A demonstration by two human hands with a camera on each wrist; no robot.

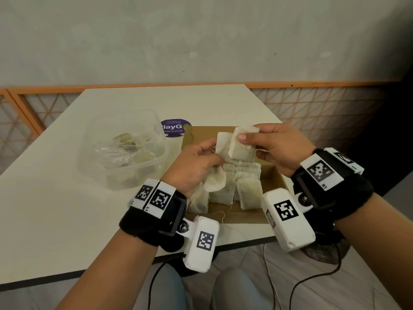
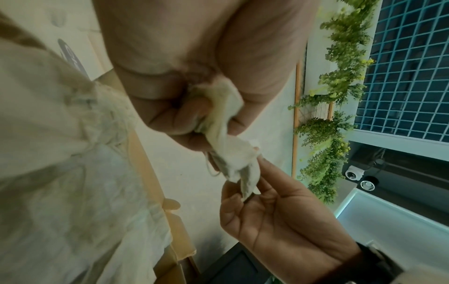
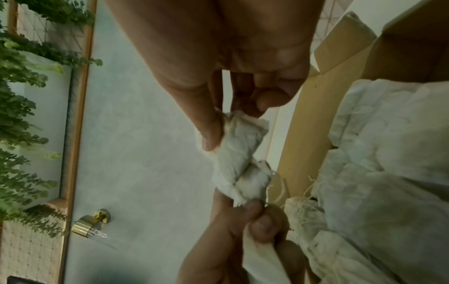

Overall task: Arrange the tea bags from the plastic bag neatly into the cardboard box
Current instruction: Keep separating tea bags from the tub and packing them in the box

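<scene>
Both hands are over the open cardboard box (image 1: 187, 136). My right hand (image 1: 257, 144) pinches a white tea bag (image 1: 242, 151) between thumb and fingers. My left hand (image 1: 212, 153) pinches a second tea bag (image 1: 223, 144) that touches the first. It also holds a crumpled tea bag (image 1: 215, 181) under its curled fingers. In the left wrist view a tea bag (image 2: 239, 161) runs from my curled left fingers to my right hand (image 2: 245, 192). In the right wrist view the two bags (image 3: 239, 153) hang between the hands. Several tea bags (image 1: 248, 189) lie in rows inside the box.
A clear plastic tub (image 1: 98, 166) stands left of the box, with a crumpled plastic bag (image 1: 111, 153) and more tea bags (image 1: 143, 156) in it. A round purple sticker (image 1: 174, 128) lies behind the box. The table's front edge (image 1: 245, 241) is close to the box.
</scene>
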